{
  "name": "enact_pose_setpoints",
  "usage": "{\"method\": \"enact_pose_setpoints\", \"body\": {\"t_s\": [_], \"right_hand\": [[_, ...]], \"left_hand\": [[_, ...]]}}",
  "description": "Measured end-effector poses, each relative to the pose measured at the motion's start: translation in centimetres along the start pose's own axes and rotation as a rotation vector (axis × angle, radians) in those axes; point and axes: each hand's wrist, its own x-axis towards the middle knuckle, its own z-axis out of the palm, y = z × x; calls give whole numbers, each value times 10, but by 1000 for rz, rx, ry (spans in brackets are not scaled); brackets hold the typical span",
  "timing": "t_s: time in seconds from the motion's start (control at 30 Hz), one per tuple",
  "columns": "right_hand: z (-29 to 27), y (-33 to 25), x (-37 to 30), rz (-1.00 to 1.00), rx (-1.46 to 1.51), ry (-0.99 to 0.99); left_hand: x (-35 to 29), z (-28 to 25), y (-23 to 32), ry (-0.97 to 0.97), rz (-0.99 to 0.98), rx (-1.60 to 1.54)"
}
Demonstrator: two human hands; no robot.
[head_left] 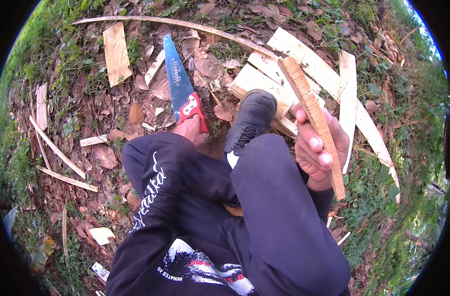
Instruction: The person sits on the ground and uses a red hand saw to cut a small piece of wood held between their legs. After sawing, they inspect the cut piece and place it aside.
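Note:
My left hand is wrapped round the red handle of a hand saw, partly hidden behind my knee. The saw's blue-grey blade lies low over the leaves and points away from me. Raised at the right, my right hand grips a narrow strip of wood with a rough brown edge, fingers and thumb on either side of it. The strip slants from upper left to lower right. Beyond it, my black shoe rests against a stack of pale boards.
Long pale planks lie at the right. A thin curved strip stretches across the far side, near a short flat board. Several slender offcuts are scattered at the left. Leaf litter and green plants cover the ground.

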Motion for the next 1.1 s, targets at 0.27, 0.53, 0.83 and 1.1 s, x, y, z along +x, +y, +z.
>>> {"method": "enact_pose_setpoints", "body": {"t_s": [0.27,0.53,0.83,1.1], "right_hand": [[-12,5,8,34,318,-164],[-15,6,12,93,634,-191],[-31,11,15,69,644,-248],[-73,1,86,-393,-856,355]], "left_hand": [[-3,-2,3,18,-11,-5],[0,1,-1,14,-7,4],[-1,0,1,3,4,21],[-25,-29,45,249,-168,-146]]}}
